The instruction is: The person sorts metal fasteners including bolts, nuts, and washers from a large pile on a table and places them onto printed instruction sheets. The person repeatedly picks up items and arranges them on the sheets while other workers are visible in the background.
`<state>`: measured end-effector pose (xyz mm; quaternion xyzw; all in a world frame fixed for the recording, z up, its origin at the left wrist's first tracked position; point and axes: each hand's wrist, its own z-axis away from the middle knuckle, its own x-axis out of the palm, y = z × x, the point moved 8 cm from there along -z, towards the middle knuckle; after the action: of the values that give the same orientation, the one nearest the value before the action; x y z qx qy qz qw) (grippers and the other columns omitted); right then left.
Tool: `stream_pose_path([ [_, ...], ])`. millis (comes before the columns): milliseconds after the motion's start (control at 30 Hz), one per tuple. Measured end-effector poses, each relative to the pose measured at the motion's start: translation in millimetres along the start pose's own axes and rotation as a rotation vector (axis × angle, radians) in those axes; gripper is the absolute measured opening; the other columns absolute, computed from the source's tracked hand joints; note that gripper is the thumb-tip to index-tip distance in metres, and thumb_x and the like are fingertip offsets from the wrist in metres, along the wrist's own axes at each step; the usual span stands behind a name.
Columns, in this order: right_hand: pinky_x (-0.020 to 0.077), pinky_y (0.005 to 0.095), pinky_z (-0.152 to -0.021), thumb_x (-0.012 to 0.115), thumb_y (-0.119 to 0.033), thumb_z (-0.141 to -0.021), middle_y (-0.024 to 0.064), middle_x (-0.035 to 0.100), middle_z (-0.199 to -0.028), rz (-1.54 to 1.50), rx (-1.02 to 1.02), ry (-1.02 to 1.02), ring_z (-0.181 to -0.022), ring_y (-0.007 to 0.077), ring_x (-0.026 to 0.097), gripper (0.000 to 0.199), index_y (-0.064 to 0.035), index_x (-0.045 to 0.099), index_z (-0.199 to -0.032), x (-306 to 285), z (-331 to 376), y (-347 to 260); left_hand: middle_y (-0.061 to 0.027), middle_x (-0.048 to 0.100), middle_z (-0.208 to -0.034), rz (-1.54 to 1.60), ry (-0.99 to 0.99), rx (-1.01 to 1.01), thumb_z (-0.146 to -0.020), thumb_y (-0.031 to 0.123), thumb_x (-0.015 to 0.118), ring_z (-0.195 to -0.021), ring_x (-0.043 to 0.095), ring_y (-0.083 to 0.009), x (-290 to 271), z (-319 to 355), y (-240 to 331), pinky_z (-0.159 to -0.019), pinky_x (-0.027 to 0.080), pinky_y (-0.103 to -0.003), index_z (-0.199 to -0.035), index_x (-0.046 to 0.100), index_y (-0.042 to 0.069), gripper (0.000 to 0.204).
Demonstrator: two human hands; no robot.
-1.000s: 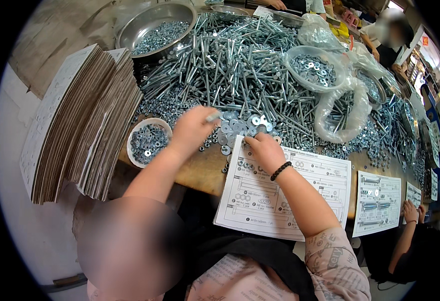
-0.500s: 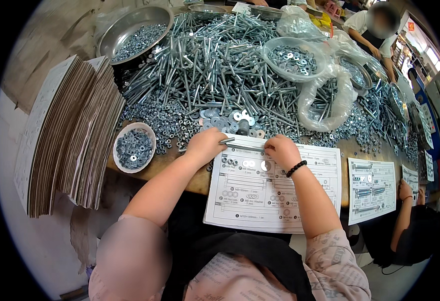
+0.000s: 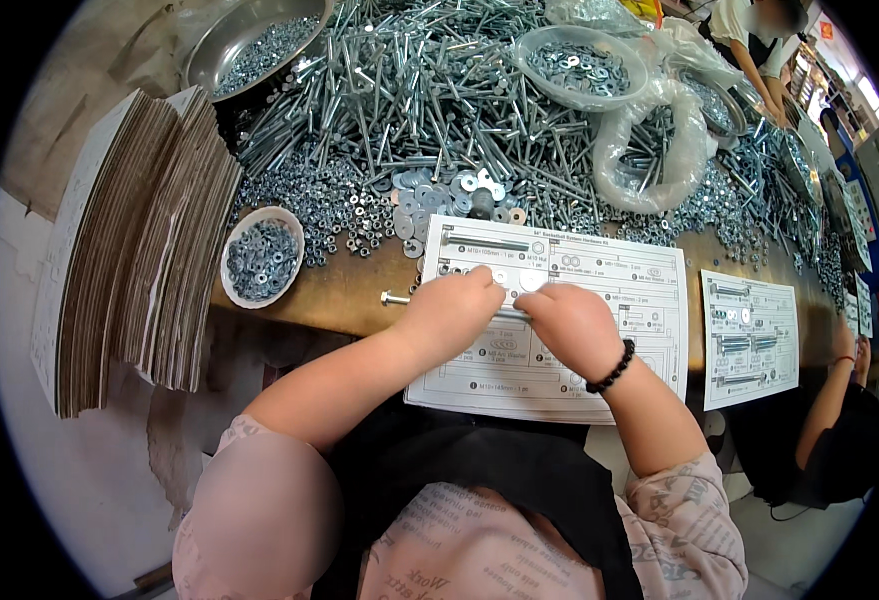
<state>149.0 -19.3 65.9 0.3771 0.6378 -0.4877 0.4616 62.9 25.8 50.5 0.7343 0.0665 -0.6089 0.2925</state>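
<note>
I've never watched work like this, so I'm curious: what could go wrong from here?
The bolt in the left hand could slip and knock the washer lying on the sheet out of place. The sheet overhangs the table, so an arm might catch and shift it. The bowl stands near the table's edge too; a bump might spill it.

Noted at nine o'clock: two stacks of boards (image 3: pixel 114 255), side by side. Eleven: steel bowl (image 3: pixel 214 55), part-filled with small hardware. Two: clear plastic loop (image 3: pixel 649 198); farther out, a co-worker (image 3: pixel 752 75). Three: second printed sheet (image 3: pixel 754 350), bearing hardware; beside it, another co-worker's bare forearm (image 3: pixel 827 402).
</note>
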Motion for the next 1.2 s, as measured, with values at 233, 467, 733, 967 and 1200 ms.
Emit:
stream_pose_path([
  [233,0.045,0.0376,-0.054,0.064,-0.019,-0.075,0.0055,0.054,-0.066,-0.182,0.015,0.113,-0.065,0.0259,0.056,0.013,-0.011,0.058,-0.082,6.8,53.8,-9.3,-0.0073,0.052,-0.078,0.03,-0.022,0.095,-0.072,0.013,0.058,-0.071,0.056,-0.0268,24.8,32.1,24.7,-0.06,0.047,-0.038,-0.078,0.055,0.009,0.008],
  [467,0.0466,0.0343,-0.061,0.071,-0.011,-0.065,0.0045,0.057,-0.076,-0.186,0.121,0.228,-0.073,0.0236,0.056,0.02,-0.0115,0.064,-0.083,23.0,99.7,17.5,-0.0059,0.051,-0.076,0.058,-0.011,-0.076,-0.069,0.021,0.068,-0.076,0.054,-0.0261,16.7,72.0,-5.9,-0.068,0.045,-0.038,-0.078,0.058,0.01,0.017],
  [733,0.0464,0.0345,-0.063,0.07,-0.009,-0.064,0.0063,0.057,-0.076,-0.241,0.255,0.262,-0.073,0.0254,0.055,0.02,-0.0098,0.065,-0.083,25.4,117.7,42.6,-0.0063,0.061,-0.085,0.32,-0.11,-0.098,-0.069,0.015,0.068,-0.083,0.058,-0.0257,21.0,81.1,-27.3,-0.072,0.044,-0.038,-0.095,0.061,0.009,0.027],
  [967,0.0468,0.0339,-0.062,0.069,-0.011,-0.067,0.0042,0.057,-0.074,-0.271,0.253,0.247,-0.073,0.0239,0.056,0.011,-0.0107,0.063,-0.078,29.2,111.8,34.8,-0.0046,0.062,-0.085,0.305,-0.086,-0.031,-0.072,0.017,0.066,-0.083,0.058,-0.0243,21.5,77.9,-27.8,-0.072,0.042,-0.037,-0.09,0.064,0.01,0.02],
  [1200,0.0467,0.034,-0.062,0.07,-0.009,-0.065,0.006,0.058,-0.072,-0.267,0.275,0.23,-0.071,0.0245,0.057,0.012,-0.0083,0.064,-0.075,33.3,110.2,37.8,-0.0037,0.061,-0.084,0.298,-0.109,-0.007,-0.072,0.019,0.067,-0.085,0.057,-0.0231,23.0,79.5,-27.4,-0.075,0.041,-0.036,-0.09,0.064,0.01,0.02],
])
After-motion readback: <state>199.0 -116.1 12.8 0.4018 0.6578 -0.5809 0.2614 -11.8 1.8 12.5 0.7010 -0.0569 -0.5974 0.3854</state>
